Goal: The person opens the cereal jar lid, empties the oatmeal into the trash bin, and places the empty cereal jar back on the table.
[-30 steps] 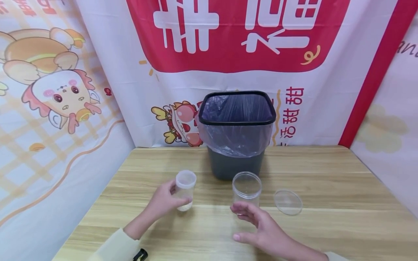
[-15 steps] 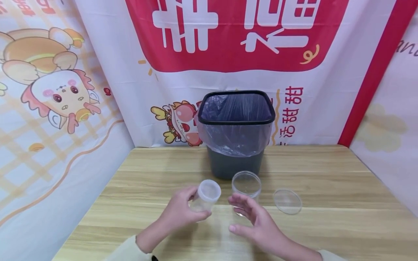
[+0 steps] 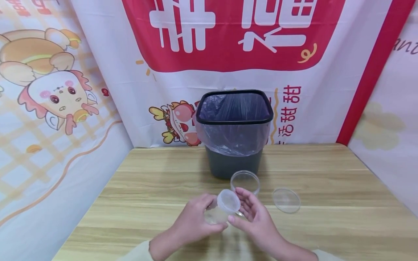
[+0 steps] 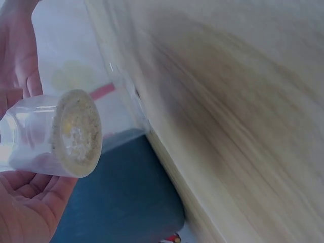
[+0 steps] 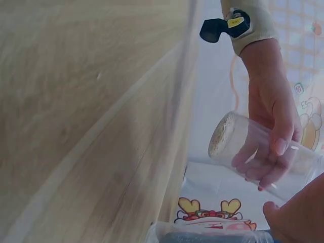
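My left hand (image 3: 192, 221) grips a small clear jar (image 3: 213, 215) with a translucent white lid (image 3: 228, 201). The jar is tilted with its lid toward my right hand. Pale grainy stuff (image 4: 78, 134) shows at its bottom in the left wrist view. My right hand (image 3: 259, 224) is beside the lid, its fingers loosely bent and its thumb near the lower edge; firm contact cannot be made out. Behind the right fingers stands a larger open clear jar (image 3: 245, 181), partly hidden. A clear round disc lid (image 3: 286, 200) lies flat to its right.
A dark grey bin (image 3: 233, 163) with a black rim and a plastic liner stands on the wooden table (image 3: 156, 181), just behind the larger jar. Printed cloths (image 3: 222, 79) enclose the back and sides. A black device (image 5: 225, 28) is on my left wrist.
My left hand has carried the small jar to the right and toward me, tilting it, until its lid came beside my right hand. The right hand has shifted only slightly.
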Available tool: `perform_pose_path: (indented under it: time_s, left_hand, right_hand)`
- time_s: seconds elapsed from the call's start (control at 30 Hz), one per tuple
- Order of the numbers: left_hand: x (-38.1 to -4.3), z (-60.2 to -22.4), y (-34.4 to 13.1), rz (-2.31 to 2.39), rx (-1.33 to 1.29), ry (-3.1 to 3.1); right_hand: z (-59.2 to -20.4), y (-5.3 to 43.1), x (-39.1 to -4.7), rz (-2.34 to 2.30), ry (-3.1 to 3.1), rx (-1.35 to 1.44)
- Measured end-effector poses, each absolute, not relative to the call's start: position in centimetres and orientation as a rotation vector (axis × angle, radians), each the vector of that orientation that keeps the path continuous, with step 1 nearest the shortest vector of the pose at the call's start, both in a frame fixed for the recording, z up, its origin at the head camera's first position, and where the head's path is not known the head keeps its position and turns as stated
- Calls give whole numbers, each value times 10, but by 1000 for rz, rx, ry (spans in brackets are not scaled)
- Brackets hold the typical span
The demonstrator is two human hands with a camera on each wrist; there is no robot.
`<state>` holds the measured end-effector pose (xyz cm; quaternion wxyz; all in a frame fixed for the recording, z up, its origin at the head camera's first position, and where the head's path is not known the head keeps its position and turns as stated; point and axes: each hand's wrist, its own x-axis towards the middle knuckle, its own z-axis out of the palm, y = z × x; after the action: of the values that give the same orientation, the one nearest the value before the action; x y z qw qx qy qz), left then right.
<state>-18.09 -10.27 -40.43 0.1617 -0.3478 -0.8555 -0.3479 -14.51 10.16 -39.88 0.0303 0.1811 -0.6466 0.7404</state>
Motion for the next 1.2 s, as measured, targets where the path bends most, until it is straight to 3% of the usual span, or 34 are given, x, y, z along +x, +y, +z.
perform_pose_path:
  time_s: [0.57,1.2]
  left_hand:
    - [-176,-407,-86,-716,-1056,-2207]
    - [-175,-408,-82,-834,-1086,-2217]
  right_hand:
    - [-388,93,-137,2436,-1948,192]
    - [-390,97,-141,2395,-1930,240]
